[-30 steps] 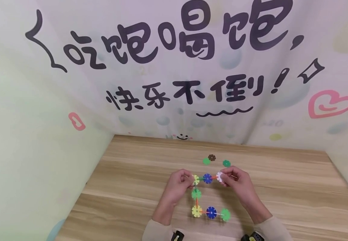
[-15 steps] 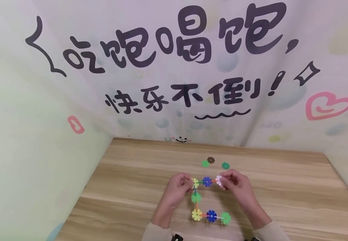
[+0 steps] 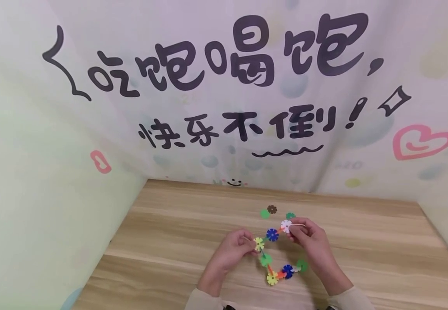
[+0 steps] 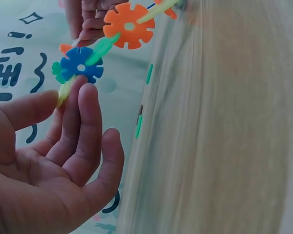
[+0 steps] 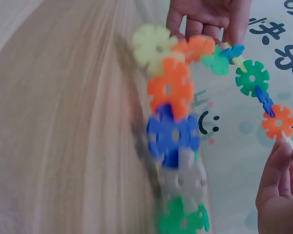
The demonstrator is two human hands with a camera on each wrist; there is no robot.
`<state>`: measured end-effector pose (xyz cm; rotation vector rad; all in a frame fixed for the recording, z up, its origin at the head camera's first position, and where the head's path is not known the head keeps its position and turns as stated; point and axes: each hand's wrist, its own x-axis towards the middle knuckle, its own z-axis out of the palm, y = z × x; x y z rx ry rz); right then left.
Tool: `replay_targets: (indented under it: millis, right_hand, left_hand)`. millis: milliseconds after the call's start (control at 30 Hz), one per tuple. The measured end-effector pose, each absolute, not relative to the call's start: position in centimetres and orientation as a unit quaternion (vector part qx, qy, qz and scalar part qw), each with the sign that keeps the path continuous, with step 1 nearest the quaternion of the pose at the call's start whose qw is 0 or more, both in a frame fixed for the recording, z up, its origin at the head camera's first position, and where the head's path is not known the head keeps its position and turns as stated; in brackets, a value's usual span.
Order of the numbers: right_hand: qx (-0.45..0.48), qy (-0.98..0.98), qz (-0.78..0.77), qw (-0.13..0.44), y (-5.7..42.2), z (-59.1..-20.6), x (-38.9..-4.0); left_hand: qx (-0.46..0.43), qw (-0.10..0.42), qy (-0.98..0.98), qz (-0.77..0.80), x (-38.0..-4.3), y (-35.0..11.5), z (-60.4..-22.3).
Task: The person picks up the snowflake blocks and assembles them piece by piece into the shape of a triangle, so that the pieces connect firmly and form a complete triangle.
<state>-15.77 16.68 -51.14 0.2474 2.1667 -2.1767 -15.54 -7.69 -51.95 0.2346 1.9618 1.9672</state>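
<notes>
A chain of interlocking snowflake discs (image 3: 272, 234) spans both hands in a rough C shape. My left hand (image 3: 229, 249) pinches the yellow disc (image 3: 258, 244) at its upper left corner between thumb and fingers. At the upper right end, the white disc (image 3: 285, 226) is pinched by my right hand (image 3: 312, 239). From the left corner the chain hangs through a green disc (image 3: 265, 259) to a lower yellow disc (image 3: 272, 278), then runs right to a green end disc (image 3: 302, 265). Orange discs (image 5: 278, 122) link pieces edge-on. Fingers cover most of the white disc in the right wrist view.
Loose discs lie on the wooden table (image 3: 162, 241) beyond the hands: a light green one (image 3: 265, 213), a brown one (image 3: 272, 209) and a darker green one (image 3: 291, 215). A printed cloth (image 3: 193, 168) hangs along the table's back edge.
The chain has tilted: its white end rose while the left corner dropped slightly and shifted right. Its lower row swung right, the green end moving upward. Both hands keep their pinch.
</notes>
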Motion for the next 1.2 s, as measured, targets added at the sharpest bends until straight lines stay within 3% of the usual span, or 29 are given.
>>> replay_targets:
  millis: [433,800,1200]
  right_hand:
    - [0.07,0.696,-0.714,0.037,16.7,-50.9,-15.8]
    - [0.044,0.715,-0.694,0.071,15.1,-50.7,-15.8]
    - [0.016,0.734,-0.672,0.1,12.8,-51.5,-15.6]
  left_hand:
    - [0.136,0.218,0.711,0.654,-15.0,-8.0,-52.0]
    - [0.113,0.124,0.718,0.675,-16.0,-8.6,-51.7]
    - [0.103,0.121,0.705,0.691,-15.9,-7.2,-52.0]
